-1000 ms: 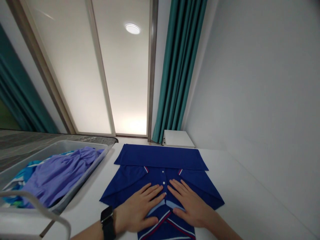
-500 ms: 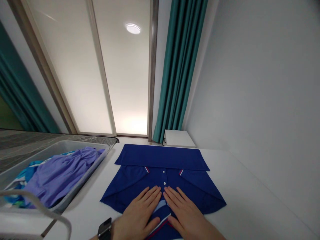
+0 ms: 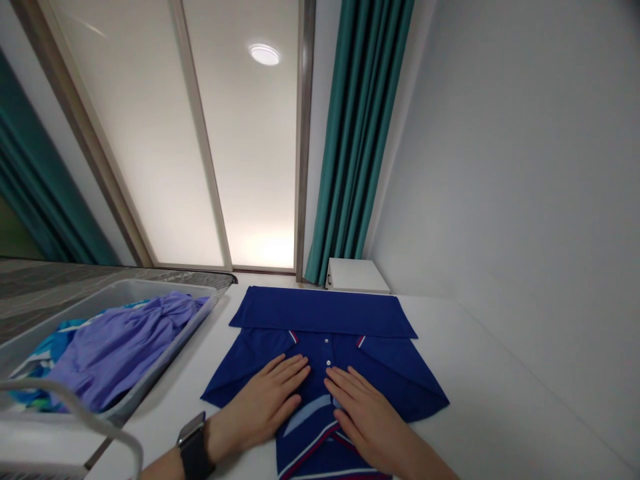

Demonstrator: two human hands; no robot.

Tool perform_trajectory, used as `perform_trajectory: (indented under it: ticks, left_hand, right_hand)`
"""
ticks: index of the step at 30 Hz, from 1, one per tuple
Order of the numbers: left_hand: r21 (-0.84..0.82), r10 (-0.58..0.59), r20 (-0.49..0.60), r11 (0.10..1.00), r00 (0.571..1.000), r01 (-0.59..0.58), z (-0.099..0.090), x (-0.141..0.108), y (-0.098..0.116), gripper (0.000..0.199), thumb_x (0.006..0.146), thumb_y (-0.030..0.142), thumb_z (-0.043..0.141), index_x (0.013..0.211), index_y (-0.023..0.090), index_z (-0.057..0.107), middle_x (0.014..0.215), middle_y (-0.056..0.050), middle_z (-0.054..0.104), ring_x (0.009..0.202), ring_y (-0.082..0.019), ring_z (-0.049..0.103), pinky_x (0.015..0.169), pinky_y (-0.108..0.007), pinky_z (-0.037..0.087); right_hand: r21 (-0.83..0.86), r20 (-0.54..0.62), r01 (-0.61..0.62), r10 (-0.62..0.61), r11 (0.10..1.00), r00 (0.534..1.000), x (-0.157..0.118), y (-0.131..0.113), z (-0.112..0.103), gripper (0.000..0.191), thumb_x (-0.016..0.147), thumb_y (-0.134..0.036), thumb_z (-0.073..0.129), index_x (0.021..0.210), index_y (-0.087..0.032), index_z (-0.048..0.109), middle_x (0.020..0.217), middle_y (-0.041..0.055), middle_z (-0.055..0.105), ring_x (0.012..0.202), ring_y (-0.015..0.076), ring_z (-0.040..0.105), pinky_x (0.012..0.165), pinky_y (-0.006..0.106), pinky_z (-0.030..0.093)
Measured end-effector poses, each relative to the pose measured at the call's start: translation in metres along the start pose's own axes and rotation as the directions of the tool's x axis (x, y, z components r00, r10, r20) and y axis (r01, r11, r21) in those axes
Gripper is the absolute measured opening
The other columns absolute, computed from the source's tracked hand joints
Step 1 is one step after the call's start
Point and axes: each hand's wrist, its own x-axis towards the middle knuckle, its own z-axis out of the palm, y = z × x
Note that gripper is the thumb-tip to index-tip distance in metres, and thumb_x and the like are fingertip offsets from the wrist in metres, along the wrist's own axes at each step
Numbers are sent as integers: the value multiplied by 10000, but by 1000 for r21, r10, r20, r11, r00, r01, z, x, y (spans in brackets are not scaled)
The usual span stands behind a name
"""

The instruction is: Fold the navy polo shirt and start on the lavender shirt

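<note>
A dark blue polo shirt [image 3: 325,313] lies on the white table, its far edge turned over in a wide band and its sleeves, trimmed in red and white, folded inward. Two small buttons show down its middle, and the striped collar points toward me. My left hand [image 3: 273,397] rests flat on the shirt left of the buttons, fingers stretched out. On the other side, my right hand [image 3: 363,413] is also laid flat, its fingertips just below the lower button and its palm over part of the collar. A dark watch [image 3: 194,443] is on my left wrist.
At the left stands a grey plastic bin [image 3: 113,287] with purple and blue clothes [image 3: 130,347]. A pale curved cord or tube [image 3: 85,413] crosses the lower left corner. Beyond the white table [image 3: 495,373] is a small white cabinet [image 3: 357,275]; a wall rises on the right.
My left hand has slid left and slightly away from me, apart from the right hand. My right hand has shifted slightly. More of the collar now shows between them.
</note>
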Motion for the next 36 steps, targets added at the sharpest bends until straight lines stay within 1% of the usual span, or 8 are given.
perform_trajectory:
  ticks: [5,9,12,15,21,26,31,36]
  left_hand:
    - [48,-32,-110,998,993,37,-20,-13,-27,444,973,193,410,1410,267,442,1450,-65,477,1323,-224,424,1122,-447,306]
    - [-43,-85,-86,996,993,81,-30,-29,-23,249,962,177,421,1089,231,628,1104,-55,613,1041,-194,540,943,-346,402]
    - [-86,-112,-32,990,993,109,-28,-39,-16,134,908,242,553,1012,235,638,988,-30,597,948,-189,537,922,-336,382]
    - [-105,-131,-16,986,991,129,-22,-44,-14,181,845,271,648,1023,246,639,989,-19,587,948,-191,534,925,-332,368]
    - [-123,-163,-88,981,983,152,-11,-44,-18,137,923,185,515,901,225,645,920,-18,589,896,-171,523,854,-309,372]
    - [-116,-151,-113,984,982,138,-5,-46,-20,207,970,232,447,876,209,631,884,-29,598,876,-178,516,805,-313,375]
    - [-95,-147,-108,986,983,137,-5,-48,-18,133,859,318,641,945,221,610,938,-19,590,927,-197,523,876,-338,365]
    - [-1,-98,-152,995,984,99,-3,-49,-16,46,876,169,563,890,213,564,903,-16,581,876,-181,511,797,-317,356]
  right_hand:
    - [9,-32,20,-20,1000,999,27,-30,-2,365,947,-230,487,1305,-234,554,1268,58,601,1178,213,516,1082,397,358]
    - [-6,9,101,-101,995,995,47,-47,3,257,950,-228,488,1167,-258,623,1022,33,631,1005,196,544,952,357,406]
    - [-3,37,131,-130,991,991,57,-53,9,219,962,-240,469,1098,-243,641,995,33,632,991,192,536,936,337,383]
    - [-1,47,132,-132,991,990,62,-55,16,194,958,-228,459,1016,-232,644,994,30,623,995,186,525,953,332,360]
    - [42,106,179,-182,983,978,59,-53,27,342,873,-121,474,1135,-290,613,1043,16,548,1022,176,479,996,341,319]
    - [92,76,126,-133,988,988,57,-55,27,219,843,-124,491,1003,-232,595,1041,25,554,1010,183,468,1005,354,305]
    - [260,29,64,-74,963,997,59,-52,25,88,880,-158,493,926,-219,535,970,8,567,972,164,504,1014,345,310]
    - [350,-24,33,-26,936,999,62,-46,29,94,815,-141,556,848,-222,518,909,-13,555,946,152,524,1061,355,277]
